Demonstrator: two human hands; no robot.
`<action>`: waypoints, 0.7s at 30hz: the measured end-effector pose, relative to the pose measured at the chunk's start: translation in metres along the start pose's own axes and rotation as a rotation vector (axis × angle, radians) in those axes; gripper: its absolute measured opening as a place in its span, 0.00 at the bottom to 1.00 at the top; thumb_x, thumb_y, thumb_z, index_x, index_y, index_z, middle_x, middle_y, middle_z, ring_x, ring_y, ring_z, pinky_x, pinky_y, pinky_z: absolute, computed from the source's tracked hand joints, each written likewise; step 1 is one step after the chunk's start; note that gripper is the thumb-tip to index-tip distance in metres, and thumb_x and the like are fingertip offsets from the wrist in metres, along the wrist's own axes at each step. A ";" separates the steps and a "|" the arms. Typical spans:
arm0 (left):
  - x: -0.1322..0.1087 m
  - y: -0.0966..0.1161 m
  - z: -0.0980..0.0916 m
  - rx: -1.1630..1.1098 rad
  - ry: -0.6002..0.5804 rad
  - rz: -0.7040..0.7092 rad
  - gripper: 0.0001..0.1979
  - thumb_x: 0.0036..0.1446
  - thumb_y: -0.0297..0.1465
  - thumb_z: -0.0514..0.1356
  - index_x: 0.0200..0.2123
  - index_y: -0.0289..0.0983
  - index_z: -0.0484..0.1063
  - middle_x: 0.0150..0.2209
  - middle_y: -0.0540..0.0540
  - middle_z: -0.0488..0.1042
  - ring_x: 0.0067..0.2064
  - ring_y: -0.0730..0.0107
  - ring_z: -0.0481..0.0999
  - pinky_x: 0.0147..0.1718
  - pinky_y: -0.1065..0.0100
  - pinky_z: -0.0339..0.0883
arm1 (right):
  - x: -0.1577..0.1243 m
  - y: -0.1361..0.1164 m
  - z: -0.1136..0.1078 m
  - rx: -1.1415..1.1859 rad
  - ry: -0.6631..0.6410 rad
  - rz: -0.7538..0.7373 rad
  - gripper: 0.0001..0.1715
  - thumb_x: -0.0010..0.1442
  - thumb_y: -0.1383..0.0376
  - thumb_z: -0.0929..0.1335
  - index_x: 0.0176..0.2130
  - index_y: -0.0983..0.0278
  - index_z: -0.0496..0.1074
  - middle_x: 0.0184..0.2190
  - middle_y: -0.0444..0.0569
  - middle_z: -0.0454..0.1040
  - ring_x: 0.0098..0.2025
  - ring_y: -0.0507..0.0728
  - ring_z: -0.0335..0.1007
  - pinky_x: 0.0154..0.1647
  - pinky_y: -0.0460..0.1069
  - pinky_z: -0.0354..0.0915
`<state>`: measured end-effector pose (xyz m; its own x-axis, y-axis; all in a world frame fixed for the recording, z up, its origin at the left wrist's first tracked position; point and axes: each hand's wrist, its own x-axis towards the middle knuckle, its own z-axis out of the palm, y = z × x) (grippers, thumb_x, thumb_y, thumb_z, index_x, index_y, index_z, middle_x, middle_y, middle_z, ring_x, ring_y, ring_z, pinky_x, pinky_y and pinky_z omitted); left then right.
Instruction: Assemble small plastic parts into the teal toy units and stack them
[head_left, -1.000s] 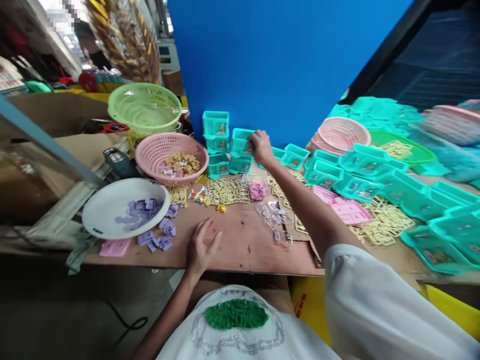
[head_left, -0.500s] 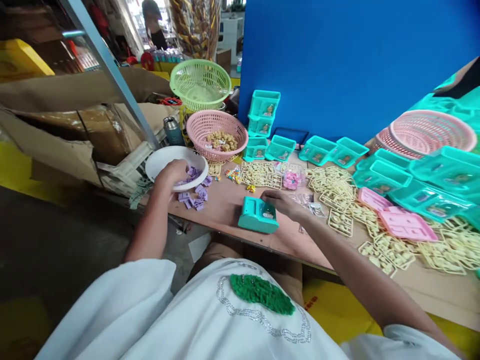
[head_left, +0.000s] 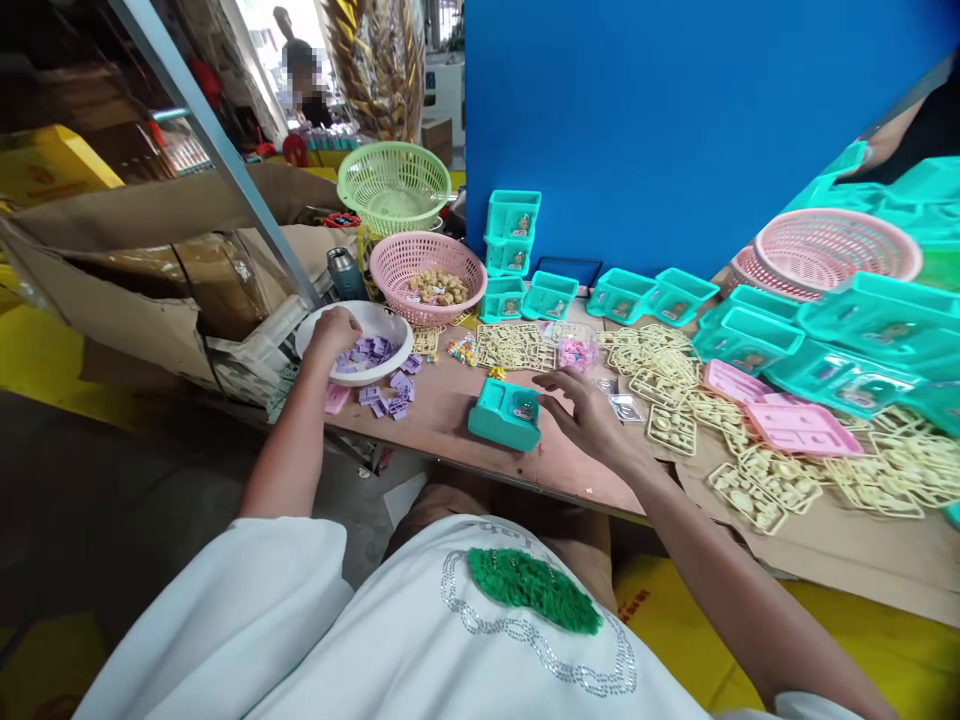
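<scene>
My left hand (head_left: 339, 330) is over the far left part of a white bowl (head_left: 405, 352). Its fingers are curled together, and whatever they may hold is hidden. Purple plastic pieces (head_left: 369, 352) lie in the bowl, and more purple pieces (head_left: 391, 398) are heaped beside it on the table. A turquoise plastic box (head_left: 501, 425) with a clear window stands near the table's front edge. Just right of this box, my right hand (head_left: 583, 412) is open with its fingers apart, the fingertips close to the box's right side. I cannot tell whether they touch it.
Cream part frames (head_left: 660, 365) and pink trays (head_left: 802, 428) spread to the right. More turquoise boxes (head_left: 619, 297) line the blue panel (head_left: 675, 130). A pink basket (head_left: 386, 285) of tan pieces, a green basket (head_left: 394, 180) and a flask (head_left: 345, 275) stand at back left.
My left hand has lifted from among the purple pieces towards the bowl's far left rim. My right hand has drawn back from the turquoise box's top, its fingers now spread beside it.
</scene>
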<state>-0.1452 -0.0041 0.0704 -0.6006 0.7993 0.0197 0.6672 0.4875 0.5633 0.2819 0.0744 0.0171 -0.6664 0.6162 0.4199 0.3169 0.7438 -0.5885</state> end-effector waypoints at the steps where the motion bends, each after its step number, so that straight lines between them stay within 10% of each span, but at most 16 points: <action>1: -0.003 0.003 -0.003 -0.077 0.047 -0.013 0.09 0.52 0.33 0.69 0.28 0.34 0.74 0.30 0.45 0.77 0.35 0.59 0.80 0.41 0.55 0.74 | -0.001 -0.002 0.000 -0.009 0.023 -0.020 0.14 0.70 0.60 0.64 0.49 0.62 0.76 0.44 0.58 0.76 0.45 0.64 0.76 0.44 0.58 0.72; 8: -0.054 0.052 0.006 -0.630 0.132 0.101 0.15 0.43 0.37 0.71 0.34 0.35 0.79 0.33 0.46 0.80 0.32 0.69 0.78 0.38 0.64 0.76 | 0.012 -0.038 0.005 0.063 0.143 -0.188 0.11 0.72 0.64 0.63 0.46 0.62 0.75 0.41 0.55 0.77 0.42 0.59 0.76 0.41 0.53 0.70; 15: -0.139 0.119 0.068 -1.206 -0.332 0.128 0.19 0.36 0.38 0.79 0.30 0.36 0.80 0.27 0.50 0.79 0.28 0.76 0.75 0.28 0.74 0.69 | 0.031 -0.073 0.011 0.155 0.134 -0.303 0.13 0.73 0.62 0.65 0.54 0.62 0.73 0.43 0.53 0.76 0.42 0.55 0.75 0.42 0.49 0.72; 21: -0.141 0.109 0.097 -1.170 -0.491 0.191 0.18 0.48 0.45 0.74 0.35 0.37 0.82 0.34 0.46 0.81 0.33 0.71 0.78 0.36 0.69 0.74 | 0.017 -0.060 0.011 0.016 0.110 -0.308 0.14 0.73 0.64 0.62 0.45 0.64 0.77 0.39 0.56 0.78 0.40 0.56 0.75 0.40 0.51 0.70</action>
<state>0.0546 -0.0295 0.0492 -0.1475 0.9889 0.0156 -0.2081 -0.0465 0.9770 0.2439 0.0372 0.0523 -0.6518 0.3879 0.6517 0.1005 0.8959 -0.4327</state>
